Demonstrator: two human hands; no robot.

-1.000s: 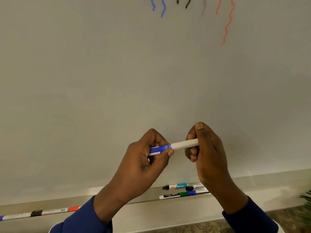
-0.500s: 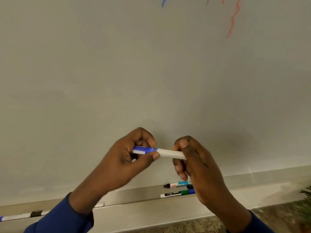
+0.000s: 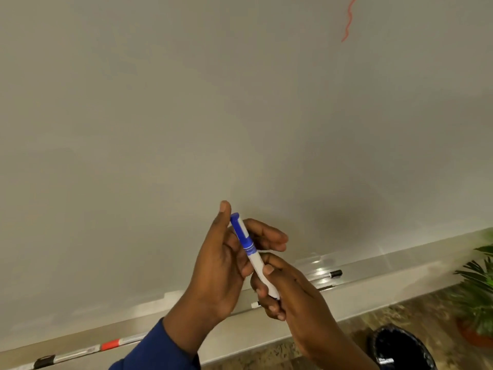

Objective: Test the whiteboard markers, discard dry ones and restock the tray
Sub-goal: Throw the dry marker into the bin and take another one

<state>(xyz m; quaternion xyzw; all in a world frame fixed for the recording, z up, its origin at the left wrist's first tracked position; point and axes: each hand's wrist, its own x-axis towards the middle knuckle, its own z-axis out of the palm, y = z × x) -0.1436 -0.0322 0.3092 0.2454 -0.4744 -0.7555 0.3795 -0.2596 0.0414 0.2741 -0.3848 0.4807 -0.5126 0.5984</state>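
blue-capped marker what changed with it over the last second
The blue-capped white marker swung from lying level between the hands to nearly upright, cap on top. The left hand gave up its pinch on the cap: its thumb now stands beside it, and whether it still holds is unclear. Unchanged: the cap is on, and the right hand keeps its grip on the white barrel.

The blue marker (image 3: 249, 249) stands tilted, blue cap on and pointing up-left, white barrel sloping down to the right; the left hand (image 3: 221, 265) holds the cap end between thumb and curled fingers; the right hand (image 3: 288, 289) pinches the lower barrel; the tray (image 3: 368, 268) runs along the foot of the whiteboard (image 3: 160, 116); on it a black-capped marker (image 3: 329, 275) lies flat at the right; a red-banded marker (image 3: 106, 345) and a black-banded marker (image 3: 45, 360) lie far left; a red squiggle (image 3: 348, 20) sits high on the board; the black bin (image 3: 400, 348) stands low right.
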